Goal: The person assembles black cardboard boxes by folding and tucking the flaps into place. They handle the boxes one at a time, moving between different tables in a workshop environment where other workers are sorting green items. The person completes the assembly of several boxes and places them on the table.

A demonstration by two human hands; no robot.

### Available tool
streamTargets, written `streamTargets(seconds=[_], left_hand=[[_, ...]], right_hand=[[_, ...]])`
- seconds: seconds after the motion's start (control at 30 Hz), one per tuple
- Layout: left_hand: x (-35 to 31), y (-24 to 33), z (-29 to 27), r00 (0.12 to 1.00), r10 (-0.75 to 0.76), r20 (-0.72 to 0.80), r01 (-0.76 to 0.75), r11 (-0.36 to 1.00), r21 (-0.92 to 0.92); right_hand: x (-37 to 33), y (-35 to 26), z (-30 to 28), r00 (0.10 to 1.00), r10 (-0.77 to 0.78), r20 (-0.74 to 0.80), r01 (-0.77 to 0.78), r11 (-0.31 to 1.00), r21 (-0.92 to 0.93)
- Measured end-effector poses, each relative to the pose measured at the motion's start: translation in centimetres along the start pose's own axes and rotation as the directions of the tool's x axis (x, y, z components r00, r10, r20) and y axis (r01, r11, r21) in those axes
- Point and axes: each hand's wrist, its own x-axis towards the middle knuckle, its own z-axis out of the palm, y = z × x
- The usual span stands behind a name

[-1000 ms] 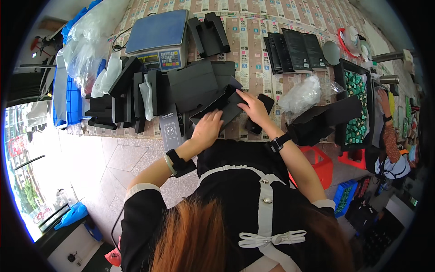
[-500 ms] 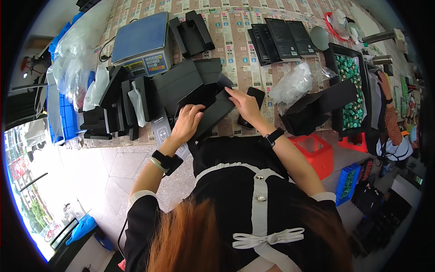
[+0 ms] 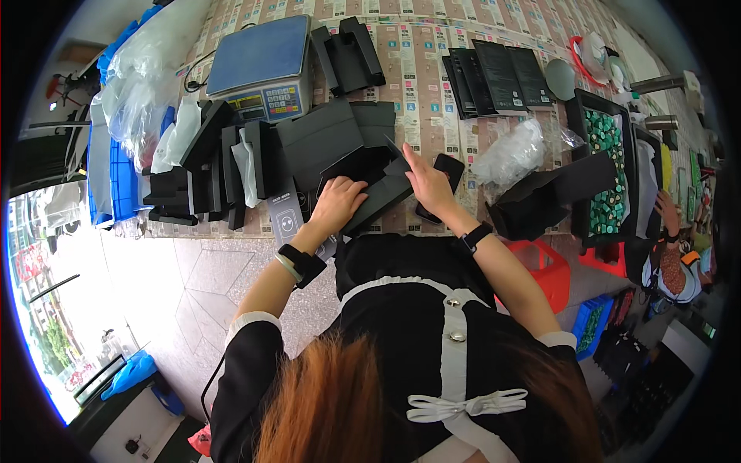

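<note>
While bent over the paper-covered table [image 3: 424, 46], has both bare hands at an open black box [image 3: 378, 202], which lies near the table's front edge, directly before the body. Rests the left hand [image 3: 337, 204] over the box's left end, with fingers curled inward; cannot tell, with fingertips hidden, whether gripping the wall or merely lying on it. Holds the right hand [image 3: 432, 189] open at the opposite end, with fingers straight and pointing away from the body, just beside a raised flap [image 3: 397, 162]; cannot tell whether touching it. Has a dark phone [image 3: 449, 167] lying partly covered by the right hand, and a broad black panel [image 3: 318, 143] spread beyond the left one. Farther left, has several black trays [image 3: 220, 158] crowded together, with a blue-topped scale [image 3: 258, 58] behind. Near the left wrist, has a grey printed carton [image 3: 284, 217] at the table's edge. To the right, has a crumpled clear plastic bag [image 3: 511, 150], another open black box [image 3: 532, 204] and a black bin [image 3: 576, 127] full of small green pieces [image 3: 604, 174]
</note>
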Motion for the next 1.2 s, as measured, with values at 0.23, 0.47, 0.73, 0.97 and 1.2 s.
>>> streamTargets(seconds=[0.23,0.47,0.73,0.97,1.2], left_hand=[[0.5,-0.5,0.9,0.975,-0.219,-0.042,0.202,0.949,-0.244],[-1.5,-0.9,0.2,0.703,-0.489,-0.516,0.396,0.872,-0.288],[-4.5,-3.3,0.8,0.72,-0.593,0.361,0.544,0.159,-0.824],[-3.0,-4.4,-2.6,0.869,-0.27,0.415,0.495,0.459,-0.738],[0.8,-2.2,0.2,0.868,-0.279,0.412,0.412,0.866,-0.282]], right_hand=[[-0.3,0.9,-0.6,0.955,-0.215,0.206,0.24,0.965,-0.103],[-1.8,0.8,0.0,0.96,-0.064,0.273,0.059,0.998,0.028],[-2.2,0.5,-0.1,0.938,-0.108,0.329,0.126,0.991,-0.035],[-2.5,0.5,-0.5,0.933,-0.112,0.341,0.142,0.988,-0.064],[-2.7,0.4,0.2,0.934,-0.092,0.345,0.102,0.995,-0.013]])
